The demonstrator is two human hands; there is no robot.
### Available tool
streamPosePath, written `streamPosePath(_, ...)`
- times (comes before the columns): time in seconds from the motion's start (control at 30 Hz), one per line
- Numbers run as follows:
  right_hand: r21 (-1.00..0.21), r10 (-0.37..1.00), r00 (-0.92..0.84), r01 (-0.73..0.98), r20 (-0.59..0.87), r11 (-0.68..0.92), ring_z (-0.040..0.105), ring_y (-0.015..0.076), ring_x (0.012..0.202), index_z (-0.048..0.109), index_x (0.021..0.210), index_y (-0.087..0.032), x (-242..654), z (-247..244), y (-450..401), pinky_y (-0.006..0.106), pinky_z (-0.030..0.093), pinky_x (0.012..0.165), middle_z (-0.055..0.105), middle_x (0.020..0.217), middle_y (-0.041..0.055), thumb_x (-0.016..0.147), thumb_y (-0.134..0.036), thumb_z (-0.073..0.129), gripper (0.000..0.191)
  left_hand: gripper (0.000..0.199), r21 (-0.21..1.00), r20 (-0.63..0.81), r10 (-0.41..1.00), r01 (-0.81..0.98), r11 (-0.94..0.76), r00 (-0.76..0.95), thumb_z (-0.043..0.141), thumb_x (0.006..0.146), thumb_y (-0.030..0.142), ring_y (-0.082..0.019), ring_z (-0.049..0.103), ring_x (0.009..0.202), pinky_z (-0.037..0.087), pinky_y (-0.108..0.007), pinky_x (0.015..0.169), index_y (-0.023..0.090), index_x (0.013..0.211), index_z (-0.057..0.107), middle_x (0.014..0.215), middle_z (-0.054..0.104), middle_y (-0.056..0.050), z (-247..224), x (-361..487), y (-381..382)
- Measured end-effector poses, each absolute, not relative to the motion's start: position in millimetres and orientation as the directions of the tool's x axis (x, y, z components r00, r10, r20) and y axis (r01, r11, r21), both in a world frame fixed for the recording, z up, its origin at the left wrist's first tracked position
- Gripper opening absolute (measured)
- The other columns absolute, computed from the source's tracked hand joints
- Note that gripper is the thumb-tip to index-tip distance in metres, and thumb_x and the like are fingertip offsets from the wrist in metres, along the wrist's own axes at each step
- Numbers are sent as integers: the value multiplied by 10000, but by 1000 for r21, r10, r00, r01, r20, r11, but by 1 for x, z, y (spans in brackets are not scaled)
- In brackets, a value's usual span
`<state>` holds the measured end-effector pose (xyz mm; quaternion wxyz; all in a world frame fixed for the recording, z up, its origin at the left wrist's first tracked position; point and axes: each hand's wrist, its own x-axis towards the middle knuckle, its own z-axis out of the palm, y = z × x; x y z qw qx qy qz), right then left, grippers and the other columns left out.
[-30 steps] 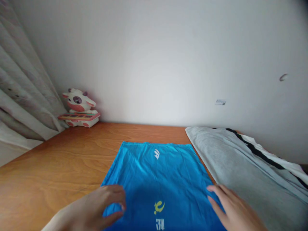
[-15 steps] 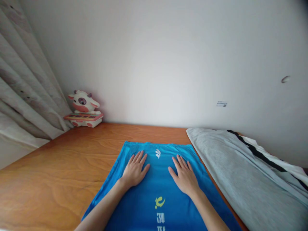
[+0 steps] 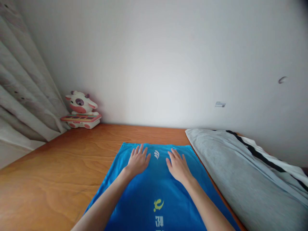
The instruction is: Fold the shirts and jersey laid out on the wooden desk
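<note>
A blue garment point(image 3: 154, 184), likely a shirt, lies spread flat, with a white logo near its far edge and yellow and white print lower down. My left hand point(image 3: 138, 160) rests palm down on its upper left part, fingers stretched toward the far edge. To the right of the white logo, my right hand point(image 3: 178, 165) lies palm down, its fingers also extended. Neither hand grips the cloth. The near end of the garment runs out of view at the bottom.
The garment lies on a wooden surface point(image 3: 60, 166) that meets a white wall point(image 3: 154, 64). Grey clothing point(image 3: 223, 166) with black and white stripes lies at the right. A cow-shaped toy keyboard point(image 3: 81, 110) stands in the back left corner beside a curtain point(image 3: 21, 86).
Both hands have slid a little forward over the cloth toward its far edge. The view has shifted slightly.
</note>
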<state>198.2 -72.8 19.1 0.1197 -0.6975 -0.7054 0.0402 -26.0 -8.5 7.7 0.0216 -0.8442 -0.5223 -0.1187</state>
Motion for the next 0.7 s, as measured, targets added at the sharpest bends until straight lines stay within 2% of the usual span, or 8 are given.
streamPosePath(0.07,-252,986,-129,956,108,152,302,281,1500,489,1475,-139,178,23,-58,554,233,1199,370,1599,154,1004,-293,330,521,507,115,234,840,844,-524,490,329,1018,372,-379,461,1397,386,-544,1116,143,1402,567,1533,465,-222,11,5,-7)
streamPosePath(0.17,-266,985,-152,949,79,168,287,249,1508,453,1505,-158,167,15,-40,494,197,1222,353,1611,127,994,-261,340,533,488,143,234,818,814,-563,525,321,1010,273,-333,472,1401,384,-493,1145,114,1393,579,1508,502,-208,7,32,-4)
streamPosePath(0.27,-259,992,-82,960,100,105,257,240,1519,409,1535,-195,180,2,-31,476,163,1232,309,1634,95,1024,-369,320,547,505,175,230,824,810,-559,518,321,1024,319,-312,409,1449,332,-489,1195,122,1429,550,1535,475,-175,0,32,0)
streamPosePath(0.37,-226,995,8,974,97,14,237,248,1525,381,1549,-189,207,-5,-26,481,151,1231,289,1642,101,1029,-469,306,596,509,196,216,821,800,-566,528,371,1023,412,-282,387,1466,303,-472,1216,195,1456,529,1568,443,-118,-3,15,7)
streamPosePath(0.5,-173,980,168,974,103,-149,255,277,1517,382,1548,-171,250,-12,-22,502,186,1212,299,1634,144,1022,-533,295,644,528,205,194,881,861,-466,431,380,1018,440,-317,360,1477,273,-546,1211,198,1468,512,1583,408,-141,-3,-22,24)
streamPosePath(0.57,-162,971,205,970,125,-184,269,296,1511,397,1538,-151,270,-18,-21,516,212,1201,314,1625,162,1019,-529,311,648,540,226,197,906,882,-413,373,400,1005,451,-319,355,1479,254,-546,1217,188,1460,521,1576,419,-147,-5,-43,35)
streamPosePath(0.63,-175,964,205,969,170,-175,308,301,1495,441,1508,-124,288,-26,-20,506,249,1189,357,1603,177,1013,-500,341,629,535,300,217,917,871,-388,334,449,971,454,-314,384,1465,250,-529,1224,179,1414,572,1552,463,-138,-7,-61,47)
streamPosePath(0.7,-220,954,186,966,236,-134,379,287,1458,502,1458,-105,301,-33,-19,470,295,1173,434,1558,185,1004,-459,366,591,523,462,256,927,808,-365,272,500,922,442,-303,448,1426,285,-493,1218,162,1344,629,1503,531,-133,-10,-76,56)
